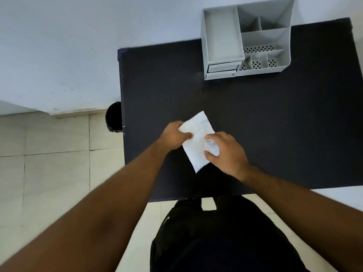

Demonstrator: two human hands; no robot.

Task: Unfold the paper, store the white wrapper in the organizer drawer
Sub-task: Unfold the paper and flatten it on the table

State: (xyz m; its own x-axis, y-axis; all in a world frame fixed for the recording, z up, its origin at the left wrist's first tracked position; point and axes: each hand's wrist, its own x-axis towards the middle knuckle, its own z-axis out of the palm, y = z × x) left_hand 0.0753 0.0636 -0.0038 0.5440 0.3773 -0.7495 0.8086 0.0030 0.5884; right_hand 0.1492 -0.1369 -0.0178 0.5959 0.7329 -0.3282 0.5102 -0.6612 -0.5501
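Observation:
A white sheet of paper [197, 140] with faint blue print lies on the black table [275, 124], partly spread out. My left hand [173, 136] pinches its left edge between thumb and fingers. My right hand [225, 152] grips a small crinkled white wrapper [213, 147] against the paper's right side. The grey desk organizer [245, 40] stands at the table's far edge. Its two small drawers [222, 70] at the front left are pushed in.
The organizer has a wide tray on top left and several open compartments on the right. A black bin [114, 116] stands on the tiled floor by the table's left edge. A pale wall rises behind the table.

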